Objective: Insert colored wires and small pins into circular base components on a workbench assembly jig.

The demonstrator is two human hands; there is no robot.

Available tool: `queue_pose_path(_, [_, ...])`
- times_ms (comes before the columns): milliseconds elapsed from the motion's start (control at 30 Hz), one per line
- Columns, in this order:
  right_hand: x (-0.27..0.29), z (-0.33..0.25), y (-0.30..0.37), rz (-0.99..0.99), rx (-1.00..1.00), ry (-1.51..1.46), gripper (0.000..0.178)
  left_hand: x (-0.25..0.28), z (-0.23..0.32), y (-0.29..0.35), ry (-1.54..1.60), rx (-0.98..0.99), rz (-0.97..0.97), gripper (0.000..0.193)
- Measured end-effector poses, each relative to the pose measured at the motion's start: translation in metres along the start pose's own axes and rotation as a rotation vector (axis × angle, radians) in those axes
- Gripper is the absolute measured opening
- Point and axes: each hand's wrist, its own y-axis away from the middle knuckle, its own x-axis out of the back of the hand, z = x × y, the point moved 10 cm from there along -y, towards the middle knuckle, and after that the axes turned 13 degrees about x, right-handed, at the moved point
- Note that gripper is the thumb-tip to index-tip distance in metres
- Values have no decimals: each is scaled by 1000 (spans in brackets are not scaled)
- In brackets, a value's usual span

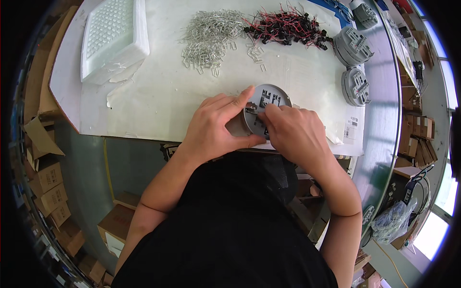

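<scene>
The round grey case sat between two hands. The left hand gripped its left side. The right hand bent over it; whether it pinched anything, I couldn't tell.

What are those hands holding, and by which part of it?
The left hand grips a round gray housing by its outer wall, on the left side. The right hand reaches into it; whether it pinches anything there cannot be told.
</scene>
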Motion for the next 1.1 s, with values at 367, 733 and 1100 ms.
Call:
queue_pose_path(367, [8, -4, -6, -100, -15, 43, 23, 3, -4, -1, 20, 81, -25, 98])
queue_pose_path(733, [-3, -4, 2, -76, 67, 287, 19, 0, -9, 1, 8, 104, -81, 102])
queue_pose_path(1100, [4, 9, 10, 169, 59, 53, 27, -7, -12, -1, -54, 119, -209, 108])
